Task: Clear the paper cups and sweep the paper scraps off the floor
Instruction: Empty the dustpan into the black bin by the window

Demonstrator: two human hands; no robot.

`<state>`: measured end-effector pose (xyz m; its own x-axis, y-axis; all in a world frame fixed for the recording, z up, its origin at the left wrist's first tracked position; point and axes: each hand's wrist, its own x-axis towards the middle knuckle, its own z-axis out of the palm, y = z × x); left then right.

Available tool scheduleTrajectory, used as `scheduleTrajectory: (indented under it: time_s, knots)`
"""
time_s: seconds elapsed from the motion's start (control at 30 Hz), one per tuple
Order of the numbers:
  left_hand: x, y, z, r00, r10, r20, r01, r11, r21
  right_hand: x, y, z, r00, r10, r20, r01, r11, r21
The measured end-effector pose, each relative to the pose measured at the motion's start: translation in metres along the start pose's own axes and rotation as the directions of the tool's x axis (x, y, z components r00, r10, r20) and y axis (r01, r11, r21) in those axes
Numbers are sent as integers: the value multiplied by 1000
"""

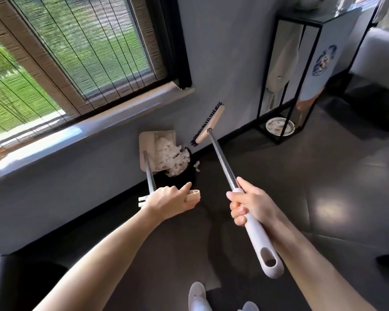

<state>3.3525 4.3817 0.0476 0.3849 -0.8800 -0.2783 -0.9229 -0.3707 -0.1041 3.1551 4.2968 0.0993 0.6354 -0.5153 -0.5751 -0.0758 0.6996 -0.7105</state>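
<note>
Obs. 1: paper scraps [171,157], a white heap, lay partly in the dustpan [148,140] and partly spilling over the rim of a black bin [186,175] set on the floor against the wall [222,63]. A few loose scraps [197,165] lay on the floor [279,176] just beside the bin.

Obs. 2: the dustpan was tipped over the bin, apparently so the heap slid out. Its long axis ran from the pan along a metal shaft back toward the person, and its open side faced the bin.

Obs. 3: the left hand [169,198] gripped the dustpan handle near its end, fingers wrapped round it, forefinger stretched forward, probably to steady the tilt.

Obs. 4: the right hand [247,200] was closed firmly round the white grip of the broom [222,158]. The broom ran from that hand away toward the wall, its head to the right of the bin, bristles turned toward the wall. It looked parked aside during emptying.

No paper cups were visible.
</note>
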Motion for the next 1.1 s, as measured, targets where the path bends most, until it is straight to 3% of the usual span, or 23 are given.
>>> scheduleTrajectory:
  time_s: [0.23, 0.7, 0.83, 1.1]
  knots:
    - [-18, -3, -10, 1000, -15, 21, 14, 999, 46, -4, 7, -5, 999, 35, 30, -36, 999, 13]
    - [-32, -6, 0, 992, 123, -32, -110, 956, 271, -6, 10, -21, 996, 71, 43, -72, 997, 5]
    - [-33, -13, -11, 996, 92, -4, -88, 960, 265, 0, 9, -20, 995, 83, 49, -83, 996, 8]
    - [-42, -17, -9, 979, 200, -42, -169, 908, 382, 9, 15, -15, 991, 119, 58, -119, 993, -1]
